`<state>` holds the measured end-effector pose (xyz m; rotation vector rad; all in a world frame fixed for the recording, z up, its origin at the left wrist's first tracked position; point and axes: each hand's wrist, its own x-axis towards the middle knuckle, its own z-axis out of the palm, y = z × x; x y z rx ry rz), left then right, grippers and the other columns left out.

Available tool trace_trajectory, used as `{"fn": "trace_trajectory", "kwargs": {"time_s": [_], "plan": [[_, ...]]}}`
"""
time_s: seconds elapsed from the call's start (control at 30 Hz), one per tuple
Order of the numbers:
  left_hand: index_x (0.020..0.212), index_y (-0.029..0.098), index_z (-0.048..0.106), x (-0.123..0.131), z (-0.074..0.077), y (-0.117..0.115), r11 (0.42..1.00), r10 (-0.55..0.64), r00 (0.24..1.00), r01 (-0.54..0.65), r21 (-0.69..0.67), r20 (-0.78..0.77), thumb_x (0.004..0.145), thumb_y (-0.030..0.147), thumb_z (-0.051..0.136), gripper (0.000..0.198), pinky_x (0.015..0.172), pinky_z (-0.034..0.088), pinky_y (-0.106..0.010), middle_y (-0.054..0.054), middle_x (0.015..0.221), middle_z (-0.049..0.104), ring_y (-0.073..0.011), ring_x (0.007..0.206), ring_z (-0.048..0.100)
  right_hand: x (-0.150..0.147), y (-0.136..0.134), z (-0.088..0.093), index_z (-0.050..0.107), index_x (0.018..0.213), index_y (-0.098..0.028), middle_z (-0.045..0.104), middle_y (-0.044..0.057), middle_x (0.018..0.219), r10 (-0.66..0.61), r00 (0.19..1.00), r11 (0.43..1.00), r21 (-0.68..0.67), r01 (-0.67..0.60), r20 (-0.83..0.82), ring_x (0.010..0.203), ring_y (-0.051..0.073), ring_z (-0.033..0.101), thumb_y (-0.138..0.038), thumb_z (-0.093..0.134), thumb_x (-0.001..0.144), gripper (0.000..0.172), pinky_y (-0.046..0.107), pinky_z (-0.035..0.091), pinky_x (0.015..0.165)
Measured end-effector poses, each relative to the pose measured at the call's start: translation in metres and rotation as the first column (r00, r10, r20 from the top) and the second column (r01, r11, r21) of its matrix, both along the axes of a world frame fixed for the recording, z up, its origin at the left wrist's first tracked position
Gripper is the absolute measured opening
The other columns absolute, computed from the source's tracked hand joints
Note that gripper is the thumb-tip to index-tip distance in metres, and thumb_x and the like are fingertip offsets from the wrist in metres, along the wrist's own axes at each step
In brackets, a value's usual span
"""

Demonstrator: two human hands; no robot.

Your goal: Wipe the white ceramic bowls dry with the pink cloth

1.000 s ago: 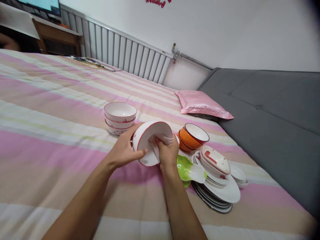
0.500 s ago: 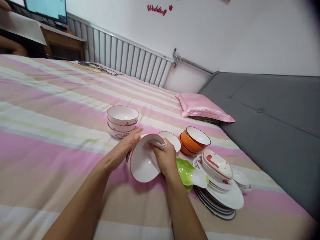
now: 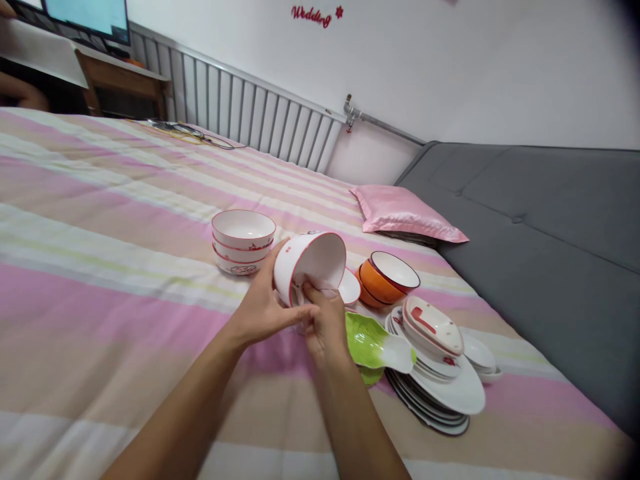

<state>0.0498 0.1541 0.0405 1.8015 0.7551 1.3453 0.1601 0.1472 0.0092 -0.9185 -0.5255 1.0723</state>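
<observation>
A white bowl with a red rim is held up, tipped on its side with its opening to the right. My left hand grips it from the left, thumb at the lower rim. Inside the lower rim, my right hand presses a pale pink cloth, mostly hidden by the fingers. Just beyond my left hand stands a stack of matching white bowls. Partly behind my right hand sits another red-rimmed white bowl. Close by on the right lies a green and white leaf-shaped dish.
Orange bowls are stacked at the right. Nearer me is a pile of plates topped by a patterned dish, with small white dishes beside it. A pink pillow, cables and a grey headboard are farther off.
The held bowl has been raised and turned so its opening faces right. My left hand has moved from flat against its side to gripping it; my right hand shifted to the lower rim.
</observation>
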Motion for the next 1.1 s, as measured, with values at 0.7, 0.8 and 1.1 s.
{"fn": "trace_trajectory", "kwargs": {"time_s": [0.7,0.8,1.1], "plan": [[0.133,0.018,0.047,-0.027,0.008,0.007,0.979,-0.193,0.964,0.179,-0.094,-0.184,0.066,0.036,0.064,0.071,0.085,0.050,-0.034,-0.009,0.126,0.058,-0.0300,0.107,0.058,0.036,-0.004,0.013,0.061,0.092,-0.019,0.068,0.001,0.087,-0.206,0.726,0.978,0.156,0.138,0.656,0.074,0.017,0.061,-0.017,0.059,0.065,0.027,0.028,0.049,0.069],[0.130,0.018,0.051,-0.031,0.010,0.008,0.948,-0.285,0.938,0.245,-0.203,-0.197,0.071,0.044,0.061,0.066,0.079,0.051,-0.034,-0.008,0.118,0.063,-0.0282,0.098,0.060,0.038,-0.006,0.014,0.062,0.090,-0.020,0.068,0.000,0.084,-0.137,0.650,0.990,0.131,0.058,0.747,0.074,0.016,0.060,-0.018,0.056,0.069,0.023,0.026,0.047,0.068],[0.121,0.025,0.061,-0.038,0.018,0.005,0.821,-0.541,0.807,0.446,-0.358,-0.237,0.087,0.043,0.045,0.041,0.103,0.039,-0.037,-0.003,0.124,0.062,-0.0252,0.120,0.051,0.028,-0.020,0.029,0.064,0.086,-0.022,0.064,-0.005,0.068,0.061,0.454,0.978,0.037,-0.204,0.889,0.061,0.014,0.056,-0.019,0.063,0.063,0.023,0.021,0.040,0.056]]}}
